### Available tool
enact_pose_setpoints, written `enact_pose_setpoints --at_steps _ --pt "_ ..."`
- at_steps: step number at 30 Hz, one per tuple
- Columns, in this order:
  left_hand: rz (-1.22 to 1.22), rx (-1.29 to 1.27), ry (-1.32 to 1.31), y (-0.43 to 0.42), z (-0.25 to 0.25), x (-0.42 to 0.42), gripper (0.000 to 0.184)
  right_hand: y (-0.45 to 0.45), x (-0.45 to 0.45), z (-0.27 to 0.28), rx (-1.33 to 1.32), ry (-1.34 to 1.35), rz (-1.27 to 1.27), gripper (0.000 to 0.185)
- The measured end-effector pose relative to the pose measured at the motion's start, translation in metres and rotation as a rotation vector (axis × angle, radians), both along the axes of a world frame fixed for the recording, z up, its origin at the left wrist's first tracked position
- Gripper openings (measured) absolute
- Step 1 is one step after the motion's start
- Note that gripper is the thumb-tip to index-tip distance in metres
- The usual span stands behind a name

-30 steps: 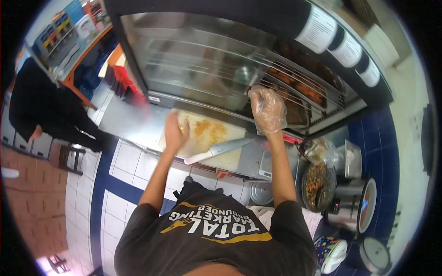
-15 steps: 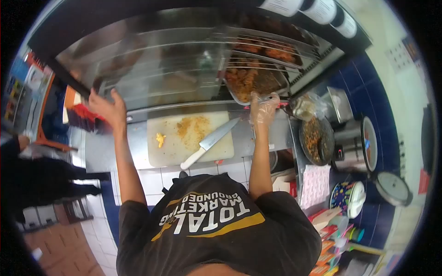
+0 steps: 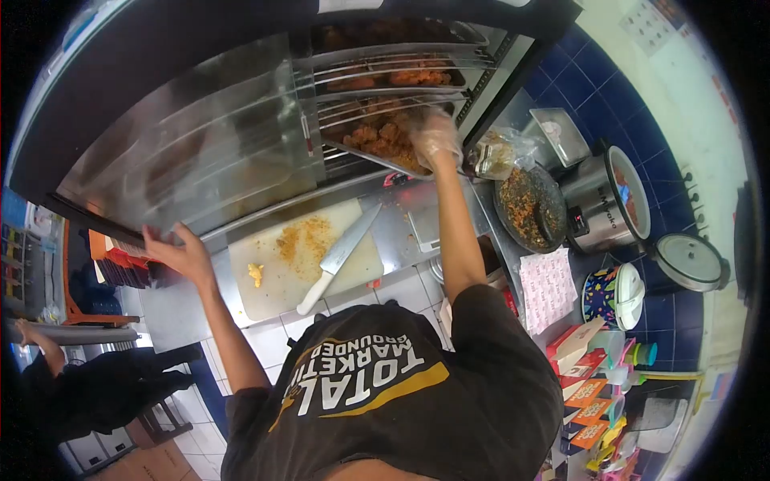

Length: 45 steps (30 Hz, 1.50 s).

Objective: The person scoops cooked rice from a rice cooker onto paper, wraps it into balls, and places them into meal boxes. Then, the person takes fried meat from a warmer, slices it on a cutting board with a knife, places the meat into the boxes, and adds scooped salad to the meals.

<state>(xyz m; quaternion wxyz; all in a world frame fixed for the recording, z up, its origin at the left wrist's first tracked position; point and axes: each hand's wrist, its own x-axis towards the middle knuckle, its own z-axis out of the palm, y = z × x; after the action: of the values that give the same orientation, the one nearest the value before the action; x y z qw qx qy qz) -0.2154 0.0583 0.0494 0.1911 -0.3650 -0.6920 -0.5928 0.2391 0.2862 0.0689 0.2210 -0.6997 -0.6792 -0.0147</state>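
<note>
My right hand (image 3: 435, 138), in a clear plastic glove, reaches into the glass-fronted cabinet at the right end of a tray of fried food (image 3: 377, 136); motion blurs its fingers. Bare, with fingers spread, my left hand (image 3: 180, 253) is by the cabinet's lower left edge and holds nothing. Below the cabinet lies a white cutting board (image 3: 261, 293) with crumbs (image 3: 303, 244) and a small yellow piece (image 3: 256, 274). A knife (image 3: 341, 253) with a white handle rests across the board's right side.
To the right are a stone mortar (image 3: 529, 210) of chopped food, a steel cooker (image 3: 603, 199), a metal tray (image 3: 558, 136) and patterned paper (image 3: 549, 289). Red boxes (image 3: 120, 260) stand at the left. Another person's dark-clothed body (image 3: 104, 393) is at lower left.
The view has shifted toward the right. My right hand has moved from the cabinet's front into it, over the tray. My left hand has moved left, away from the board.
</note>
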Motion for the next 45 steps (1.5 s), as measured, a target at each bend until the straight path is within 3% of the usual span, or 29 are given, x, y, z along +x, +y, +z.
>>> enact_pose_setpoints --at_steps 1,4,6,7,10,11,13,16,18,19,20,21,23,25,27,28,34,39,41,43,45 --pt "-0.039 0.025 -0.025 0.001 -0.002 0.019 0.060 0.025 -0.003 -0.007 0.008 0.005 0.003 0.049" --pt "-0.157 -0.041 -0.073 -0.007 -0.015 0.061 0.058 0.085 -0.011 -0.045 -0.315 -0.216 0.275 0.068" --pt "-0.170 0.003 -0.051 -0.011 -0.029 0.074 0.058 0.092 -0.012 -0.065 0.096 -0.104 0.404 0.085" --pt "-0.185 -0.030 -0.078 -0.013 -0.039 0.079 0.057 0.091 -0.016 -0.052 0.125 -0.107 0.415 0.085" --pt "-0.224 -0.056 -0.120 -0.018 -0.053 0.095 0.054 0.098 -0.009 -0.045 -0.285 -0.099 0.268 0.081" --pt "-0.247 -0.059 -0.141 -0.020 -0.055 0.100 0.052 0.118 0.009 -0.075 -0.118 -0.140 0.427 0.079" --pt "-0.278 -0.078 -0.175 -0.020 -0.061 0.112 0.049 0.093 0.009 -0.049 0.130 0.285 0.418 0.065" --pt "-0.329 -0.063 -0.191 -0.020 -0.061 0.144 0.039 0.085 0.032 -0.041 0.004 0.264 0.315 0.059" --pt "-0.494 -0.187 -0.256 -0.015 -0.066 0.169 0.033 0.072 0.042 -0.021 0.085 0.344 0.329 0.055" --pt "-0.481 -0.177 -0.265 -0.011 -0.068 0.184 0.033 0.063 0.046 -0.003 -0.085 0.310 0.265 0.053" --pt "-0.589 -0.235 -0.315 -0.006 -0.069 0.199 0.030 0.057 0.048 0.011 -0.255 0.272 0.199 0.052" --pt "-0.699 -0.293 -0.364 0.001 -0.071 0.213 0.027 0.054 0.049 0.017 -0.167 0.160 0.241 0.050" --pt "-0.872 -0.406 -0.450 0.020 -0.079 0.242 0.026 0.026 0.055 0.051 -0.245 0.128 0.251 0.048" --pt "-1.031 -0.488 -0.815 0.042 -0.072 0.277 0.027 0.011 0.065 0.064 -0.317 0.091 0.258 0.047" --pt "-1.102 -0.443 -1.220 0.064 -0.055 0.308 0.034 0.010 0.087 0.053 -0.203 0.100 0.345 0.052" --pt "-1.146 -0.429 -1.269 0.078 -0.055 0.319 0.037 0.002 0.100 0.052 -0.203 0.098 0.355 0.052" --pt "-1.267 -0.290 -1.329 0.147 -0.069 0.385 0.031 -0.072 0.214 0.025 -0.077 0.754 0.311 0.057" --pt "-1.232 -0.222 -1.370 0.189 -0.060 0.423 0.030 -0.073 0.362 -0.078 -0.185 0.025 0.043 0.036" --pt "-1.255 -0.235 -1.338 0.210 -0.059 0.432 0.032 -0.093 0.363 -0.076 -0.233 -0.051 -0.015 0.039" --pt "-1.246 -0.312 -1.295 0.229 -0.060 0.431 0.036 -0.111 0.351 -0.082 -0.134 0.223 -0.343 0.042" --pt "-1.243 -0.424 -1.249 0.223 -0.049 0.420 0.036 -0.111 0.355 -0.107 -0.093 0.131 -0.265 0.046"
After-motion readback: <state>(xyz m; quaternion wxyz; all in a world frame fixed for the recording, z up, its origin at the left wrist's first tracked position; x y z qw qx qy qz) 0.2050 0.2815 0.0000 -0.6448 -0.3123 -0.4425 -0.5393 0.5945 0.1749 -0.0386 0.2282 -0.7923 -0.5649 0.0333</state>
